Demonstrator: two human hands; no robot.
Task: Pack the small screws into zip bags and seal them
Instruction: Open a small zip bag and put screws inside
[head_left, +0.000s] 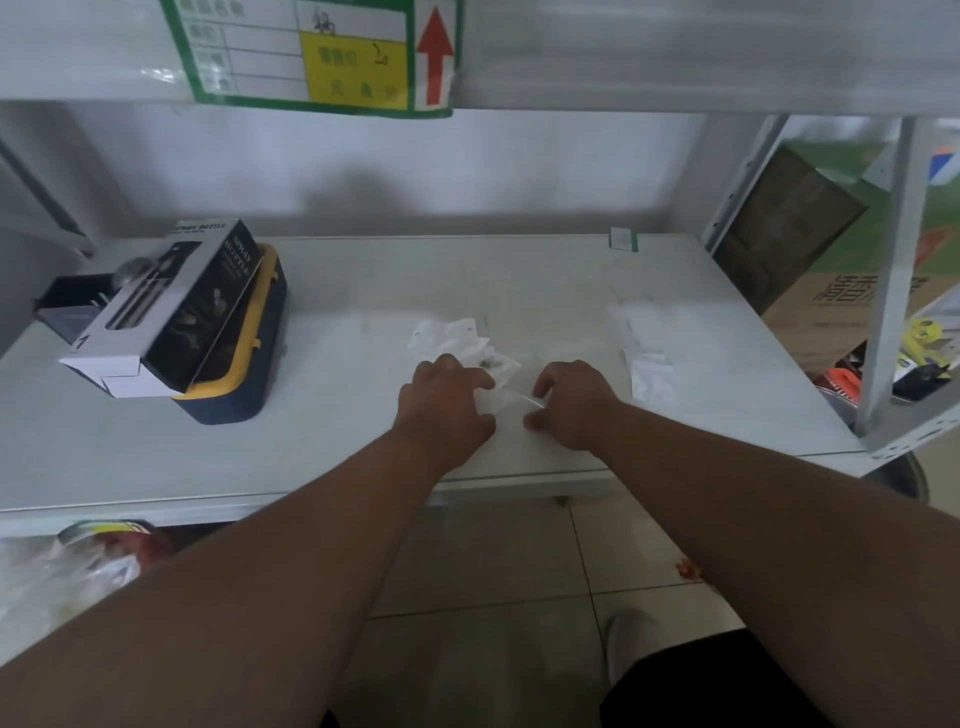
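A pale grey table (322, 457) carries a navy-and-yellow case (244, 374) near its left edge, a spray bottle box (171, 317) atop it. Clear zip bags (457, 338) lie mid-table (some holding dark screws), another heap (647, 353) toward the right edge.

Both forearms are bare to the lower frame edge, with no sleeves, watch or rings in view. The left hand (444, 402) and right hand (571, 402) wear no gloves. Dark clothing (691, 680) shows bottom right.

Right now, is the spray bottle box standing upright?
No, the spray bottle box lies tilted on its side, leaning across the yellow-rimmed case.
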